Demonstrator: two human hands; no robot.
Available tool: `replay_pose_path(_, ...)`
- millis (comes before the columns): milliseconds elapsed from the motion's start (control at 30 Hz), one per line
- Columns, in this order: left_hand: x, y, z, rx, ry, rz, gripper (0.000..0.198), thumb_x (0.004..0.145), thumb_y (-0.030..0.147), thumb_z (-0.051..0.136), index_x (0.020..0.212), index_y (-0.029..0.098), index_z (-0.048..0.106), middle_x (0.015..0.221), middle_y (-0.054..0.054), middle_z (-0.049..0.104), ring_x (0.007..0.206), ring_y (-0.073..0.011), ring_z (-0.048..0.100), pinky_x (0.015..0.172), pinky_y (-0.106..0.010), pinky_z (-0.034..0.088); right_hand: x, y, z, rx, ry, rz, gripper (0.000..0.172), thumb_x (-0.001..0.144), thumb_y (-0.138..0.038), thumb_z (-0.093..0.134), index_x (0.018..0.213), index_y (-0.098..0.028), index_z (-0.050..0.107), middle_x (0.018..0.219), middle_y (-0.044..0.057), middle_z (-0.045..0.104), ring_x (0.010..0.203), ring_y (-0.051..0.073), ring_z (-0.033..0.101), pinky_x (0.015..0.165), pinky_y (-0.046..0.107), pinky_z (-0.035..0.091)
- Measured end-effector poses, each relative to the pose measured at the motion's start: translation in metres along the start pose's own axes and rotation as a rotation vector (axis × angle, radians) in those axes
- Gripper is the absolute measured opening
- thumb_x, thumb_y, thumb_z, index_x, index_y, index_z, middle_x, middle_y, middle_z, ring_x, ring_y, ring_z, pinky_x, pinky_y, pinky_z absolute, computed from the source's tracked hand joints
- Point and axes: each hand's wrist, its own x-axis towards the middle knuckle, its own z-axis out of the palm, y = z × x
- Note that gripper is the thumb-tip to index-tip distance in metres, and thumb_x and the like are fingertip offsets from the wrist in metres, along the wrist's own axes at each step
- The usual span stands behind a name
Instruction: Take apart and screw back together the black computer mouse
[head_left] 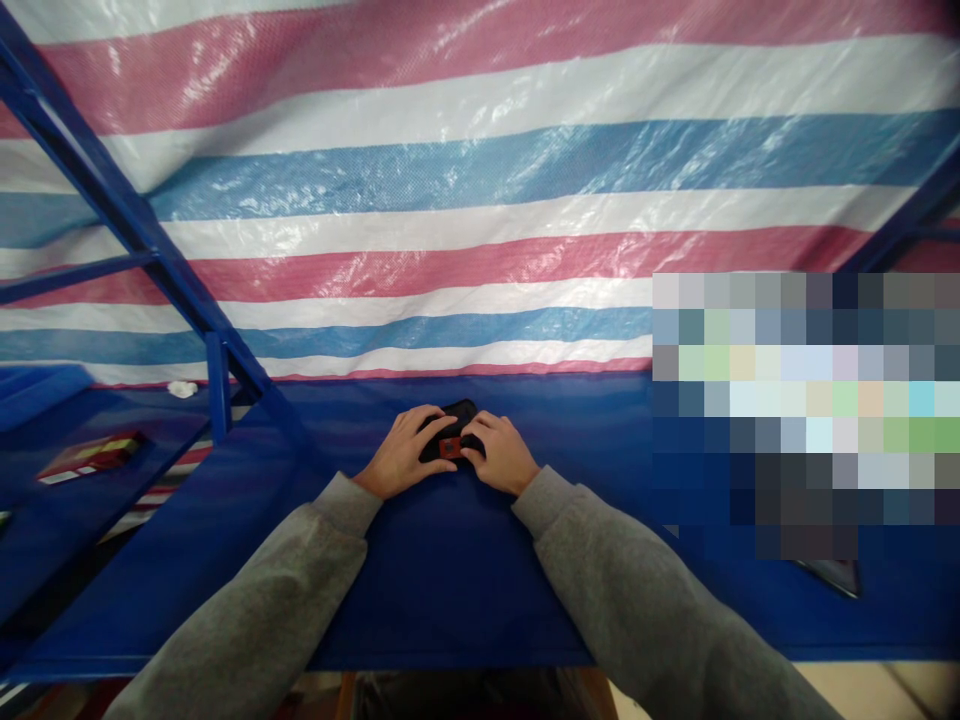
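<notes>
Left of the blue table top (450,600), a blue steel frame (112,205) rose at a slant, and a lower blue shelf (90,440) sat beyond the table's left edge. On that shelf lay a flat red and yellow box (90,456), with its long side angled toward the table. A small crumpled white scrap (181,388) sat farther back, near the upright of the frame.

At the far edge of the table top, a grey sleeve (255,600) ran up to the left hand (405,455). That hand was closed around the left side of a black object (452,430), with its fingers curled over the top. The black object, which had a small red part (450,447) on its near face, lay at the middle of the table's far edge, held between both hands. It looked to be lifted slightly or resting on the table; the hands hid too much to tell which.

The right hand (501,453) gripped the object's right side, its fingers wrapped toward the red part, and a second grey sleeve (637,590) led away from it. Right of the hands, a pixelated patch (802,415) covered part of the view above the table, and a dark flat item (832,578) showed just below that patch.
</notes>
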Motion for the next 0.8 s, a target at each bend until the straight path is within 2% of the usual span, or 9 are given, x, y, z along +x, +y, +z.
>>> replay_pose_path(233, -0.0004, 0.0001, -0.0011, 0.011, 0.009, 0.002, 0.062, 0.077, 0.055, 0.06, 0.128, 0.022, 0.048, 0.124, -0.012, 0.052, 0.117, -0.0272, 0.048, 0.098, -0.042, 0.039, 0.0006, -0.0001, 0.0025, -0.02, -0.049, 0.033, 0.017, 0.075, -0.019, 0.066, 0.092, -0.019, 0.064, 0.097, 0.006, 0.061, 0.09, 0.021, 0.057, 0.079, 0.035, 0.04)
replay_pose_path(367, 0.0001, -0.0008, -0.0006, 0.035, 0.06, -0.079, 0.04, 0.087, 0.044, 0.052, 0.118, 0.021, 0.054, 0.121, -0.01, 0.054, 0.114, -0.0246, 0.049, 0.096, -0.04, 0.04, 0.0004, -0.0002, 0.0028, -0.015, -0.053, 0.041, 0.016, 0.076, -0.021, 0.066, 0.091, -0.018, 0.064, 0.098, 0.006, 0.061, 0.09, 0.021, 0.057, 0.08, 0.035, 0.041)
replay_pose_path(467, 0.0, -0.0032, 0.0017, 0.064, 0.092, -0.146, 0.028, 0.089, 0.039, 0.05, 0.107, 0.02, 0.058, 0.119, -0.01, 0.054, 0.113, -0.0243, 0.049, 0.094, -0.04, 0.04, 0.0001, 0.0, 0.0029, -0.01, -0.048, 0.043, 0.018, 0.075, -0.021, 0.067, 0.093, -0.018, 0.065, 0.098, 0.006, 0.061, 0.092, 0.021, 0.057, 0.082, 0.035, 0.041)
replay_pose_path(567, -0.0008, -0.0058, 0.0046, 0.081, 0.094, -0.173, 0.022, 0.088, 0.037, 0.051, 0.099, 0.02, 0.06, 0.119, -0.01, 0.053, 0.113, -0.0247, 0.049, 0.092, -0.041, 0.041, 0.0003, 0.0005, 0.0034, -0.011, -0.04, 0.042, 0.017, 0.075, -0.021, 0.067, 0.093, -0.019, 0.066, 0.097, 0.006, 0.062, 0.093, 0.022, 0.056, 0.083, 0.035, 0.041)
replay_pose_path(800, -0.0025, -0.0078, 0.0065, 0.103, 0.058, -0.19, 0.019, 0.09, 0.032, 0.049, 0.095, 0.021, 0.063, 0.121, -0.01, 0.051, 0.113, -0.0247, 0.049, 0.09, -0.041, 0.042, -0.0001, 0.0018, 0.0046, 0.002, -0.043, 0.039, 0.019, 0.076, -0.021, 0.067, 0.095, -0.018, 0.067, 0.1, 0.006, 0.061, 0.093, 0.021, 0.056, 0.084, 0.035, 0.041)
